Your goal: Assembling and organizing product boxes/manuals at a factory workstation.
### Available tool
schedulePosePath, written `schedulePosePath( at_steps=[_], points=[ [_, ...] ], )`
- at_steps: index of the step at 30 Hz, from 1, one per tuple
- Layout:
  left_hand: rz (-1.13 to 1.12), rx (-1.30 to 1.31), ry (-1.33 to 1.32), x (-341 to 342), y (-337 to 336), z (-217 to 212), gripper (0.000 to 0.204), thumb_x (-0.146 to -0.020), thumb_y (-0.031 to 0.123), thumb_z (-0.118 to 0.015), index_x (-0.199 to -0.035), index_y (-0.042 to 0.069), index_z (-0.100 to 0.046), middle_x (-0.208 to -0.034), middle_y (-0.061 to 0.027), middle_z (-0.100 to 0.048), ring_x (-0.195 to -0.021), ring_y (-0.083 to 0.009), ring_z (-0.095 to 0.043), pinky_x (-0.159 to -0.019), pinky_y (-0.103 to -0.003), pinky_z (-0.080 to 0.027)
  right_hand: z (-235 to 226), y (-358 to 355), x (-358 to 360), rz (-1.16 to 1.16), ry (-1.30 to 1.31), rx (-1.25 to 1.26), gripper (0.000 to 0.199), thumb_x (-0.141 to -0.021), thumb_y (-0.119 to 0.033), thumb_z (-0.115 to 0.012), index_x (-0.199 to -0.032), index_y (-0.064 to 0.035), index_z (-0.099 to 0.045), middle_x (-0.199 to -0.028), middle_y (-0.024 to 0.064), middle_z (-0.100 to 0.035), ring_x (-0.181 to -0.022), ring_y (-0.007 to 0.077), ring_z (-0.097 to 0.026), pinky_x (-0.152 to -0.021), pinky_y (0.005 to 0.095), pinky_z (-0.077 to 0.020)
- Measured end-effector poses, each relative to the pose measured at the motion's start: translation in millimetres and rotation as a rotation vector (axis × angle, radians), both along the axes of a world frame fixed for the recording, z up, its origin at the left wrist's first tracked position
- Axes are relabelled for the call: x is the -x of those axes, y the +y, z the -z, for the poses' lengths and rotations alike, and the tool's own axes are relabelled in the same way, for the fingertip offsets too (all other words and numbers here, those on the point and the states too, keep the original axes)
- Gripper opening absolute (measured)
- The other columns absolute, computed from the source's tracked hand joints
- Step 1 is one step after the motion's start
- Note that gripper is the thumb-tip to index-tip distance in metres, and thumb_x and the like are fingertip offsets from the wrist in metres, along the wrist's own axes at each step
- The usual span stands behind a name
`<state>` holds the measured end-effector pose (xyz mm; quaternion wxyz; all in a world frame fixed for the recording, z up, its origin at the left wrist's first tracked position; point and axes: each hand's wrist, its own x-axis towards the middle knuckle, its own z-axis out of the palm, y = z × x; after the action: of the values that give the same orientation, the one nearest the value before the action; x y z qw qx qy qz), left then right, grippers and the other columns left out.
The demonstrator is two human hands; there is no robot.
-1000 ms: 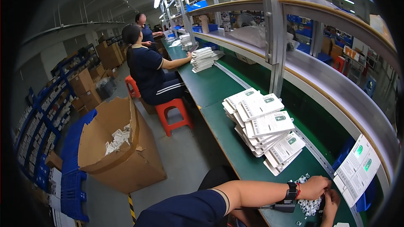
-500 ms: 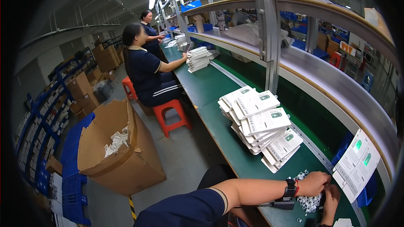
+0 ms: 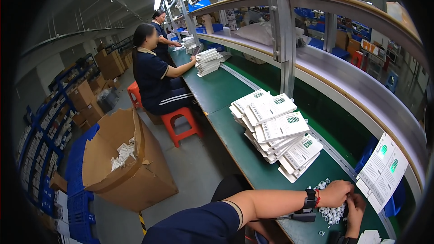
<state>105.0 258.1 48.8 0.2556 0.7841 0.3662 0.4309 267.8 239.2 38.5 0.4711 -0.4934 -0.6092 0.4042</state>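
Note:
At the lower right, my left hand (image 3: 335,194) and my right hand (image 3: 356,212) meet fingertip to fingertip just above the green workbench (image 3: 217,94). Both have their fingers bent and pressed together; whatever is pinched between them is too small and covered to make out. Beneath and beside my left hand lies a heap of small white ring-shaped pieces (image 3: 332,217). A black strap and a red cord circle my left wrist. Just past the hands, a flat white printed card sheet (image 3: 383,176) leans against the shelf edge.
Flat white boxes with green print (image 3: 289,126) are piled on the bench ahead. Metal shelving (image 3: 277,18) rises along its right side. A large open carton (image 3: 149,171) and a red stool (image 3: 181,124) stand left. Two co-workers sit or stand farther along, one holding a phone (image 3: 195,50).
The view has shifted a little, so most things sit slightly farther left. My hands stay together beside the heap, with only small finger movement.

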Motion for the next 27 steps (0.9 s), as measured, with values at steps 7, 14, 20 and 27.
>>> schedulePosePath(
  at_steps=[7, 14, 20, 27],
  points=[
    [0.005, 0.02, 0.011, 0.7, 0.3, 0.1, 0.01, -0.073, 0.004, -0.053, -0.079, 0.001, -0.06, -0.081, -0.0166, -0.059, -0.08, -0.037, -0.058, -0.07, -0.044, -0.046, -4.5, -2.6, 3.4, 0.0, 0.019, 0.027, 0.016, -0.082, -0.011, -0.065, -0.079, 0.003, -0.058, -0.07, 0.005, -0.059, -0.063, 0.0093, -0.05, -0.06, 0.0223, -0.0398],
    [0.042, 0.003, 0.015, 1.8, -0.4, -2.4, 0.015, -0.074, 0.005, -0.055, -0.089, 0.002, -0.059, -0.084, -0.0166, -0.059, -0.082, -0.0372, -0.057, -0.071, -0.044, -0.046, 6.0, 4.6, -4.0, -0.017, 0.184, 0.071, 0.012, -0.087, -0.008, -0.059, -0.088, 0.0043, -0.06, -0.078, 0.007, -0.062, -0.073, 0.0118, -0.056, -0.07, 0.0233, -0.0434],
    [0.088, 0.016, 0.041, 4.9, -2.8, -8.0, 0.023, -0.072, 0.008, -0.061, -0.094, 0.002, -0.059, -0.086, -0.0162, -0.059, -0.084, -0.0364, -0.057, -0.073, -0.044, -0.046, 3.3, 2.2, 0.7, -0.01, 0.169, 0.015, 0.022, -0.089, -0.019, -0.057, -0.085, 0.0029, -0.058, -0.078, 0.0053, -0.061, -0.072, 0.0103, -0.052, -0.07, 0.0228, -0.0397],
    [0.069, 0.057, 0.065, 4.8, -2.0, -8.3, 0.024, -0.069, 0.009, -0.064, -0.091, 0.001, -0.06, -0.087, -0.0163, -0.06, -0.085, -0.0357, -0.057, -0.074, -0.043, -0.046, 3.5, 2.8, -1.7, -0.007, 0.135, 0.04, 0.02, -0.089, -0.017, -0.057, -0.084, 0.0025, -0.059, -0.078, 0.0046, -0.061, -0.071, 0.0096, -0.052, -0.067, 0.0223, -0.0393]
  ],
)
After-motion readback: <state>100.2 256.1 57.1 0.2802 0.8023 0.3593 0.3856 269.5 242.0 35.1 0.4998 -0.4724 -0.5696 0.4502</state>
